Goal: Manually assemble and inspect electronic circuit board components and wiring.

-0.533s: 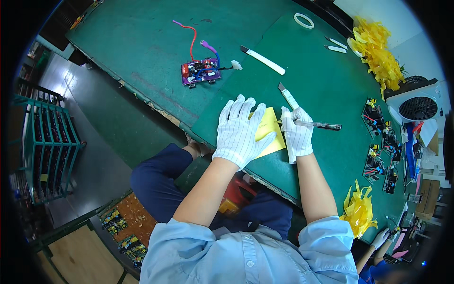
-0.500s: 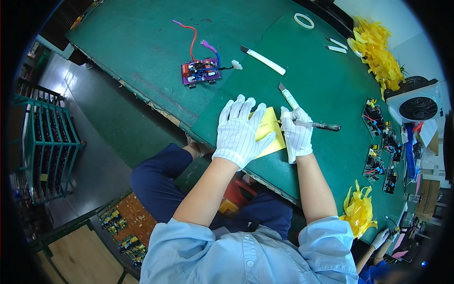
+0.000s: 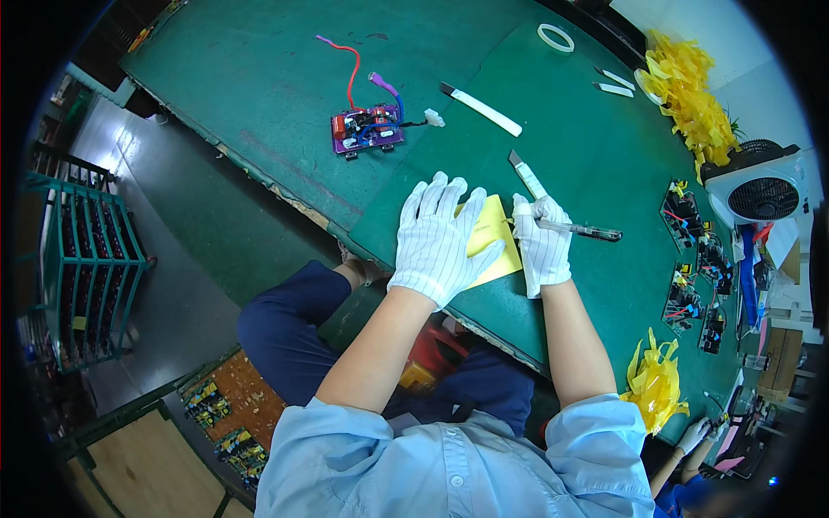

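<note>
A yellow paper slip (image 3: 496,244) with small handwriting lies near the table's front edge. My left hand (image 3: 439,237), in a white striped glove, rests flat on its left part with the fingers stretched out. In my right hand (image 3: 544,240), gloved the same way, is a pen (image 3: 587,230) with a clear barrel and dark end. Its tip is by the slip's right edge, mostly hidden by my fingers. Just beyond that hand lies a white-handled blade tool (image 3: 528,176). A similar, longer tool (image 3: 484,111) lies farther back.
A purple circuit board (image 3: 368,131) with red and blue wires sits at the back left. Several dark circuit boards (image 3: 682,216), a fan (image 3: 764,197) and yellow tape strips (image 3: 654,384) are on the right. A white ring (image 3: 555,38) lies far back. A co-worker's gloved hands (image 3: 696,433) show lower right.
</note>
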`<action>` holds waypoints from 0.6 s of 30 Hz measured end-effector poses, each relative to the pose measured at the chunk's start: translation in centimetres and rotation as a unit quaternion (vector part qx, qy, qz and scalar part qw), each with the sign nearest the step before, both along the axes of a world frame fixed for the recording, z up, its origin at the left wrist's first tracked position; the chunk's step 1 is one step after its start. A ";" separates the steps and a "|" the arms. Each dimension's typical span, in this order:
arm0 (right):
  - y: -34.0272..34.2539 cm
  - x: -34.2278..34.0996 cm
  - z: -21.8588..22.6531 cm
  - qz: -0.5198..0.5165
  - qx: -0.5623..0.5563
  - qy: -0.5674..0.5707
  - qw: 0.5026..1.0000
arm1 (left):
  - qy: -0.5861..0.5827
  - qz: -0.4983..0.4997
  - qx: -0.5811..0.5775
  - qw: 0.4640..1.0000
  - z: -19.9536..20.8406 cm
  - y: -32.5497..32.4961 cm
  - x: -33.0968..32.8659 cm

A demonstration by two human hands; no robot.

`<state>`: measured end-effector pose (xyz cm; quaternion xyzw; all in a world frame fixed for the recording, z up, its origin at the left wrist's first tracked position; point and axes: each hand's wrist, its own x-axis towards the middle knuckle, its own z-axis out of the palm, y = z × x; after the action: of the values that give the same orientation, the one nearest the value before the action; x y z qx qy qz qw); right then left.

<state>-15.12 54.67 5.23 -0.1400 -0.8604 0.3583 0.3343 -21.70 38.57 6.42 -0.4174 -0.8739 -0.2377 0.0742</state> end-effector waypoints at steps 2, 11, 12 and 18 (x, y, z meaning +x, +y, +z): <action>0.3 -0.1 -0.2 -0.003 0.104 0.001 0.995 | -0.001 -0.001 -0.002 1.000 0.1 0.0 0.0; 0.1 0.1 0.0 -0.020 -0.001 -0.013 1.000 | 0.005 0.003 -0.003 1.000 0.0 0.1 0.0; 0.0 0.1 0.1 -0.020 -0.002 -0.013 1.000 | 0.000 0.002 -0.005 1.000 0.1 0.1 0.0; 0.1 0.0 0.1 -0.007 0.072 -0.007 0.997 | -0.008 -0.001 -0.010 1.000 0.1 0.0 0.0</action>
<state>-15.11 54.79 5.33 -0.1236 -0.8852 0.2923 0.3402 -21.70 38.57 6.50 -0.4170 -0.8765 -0.2322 0.0633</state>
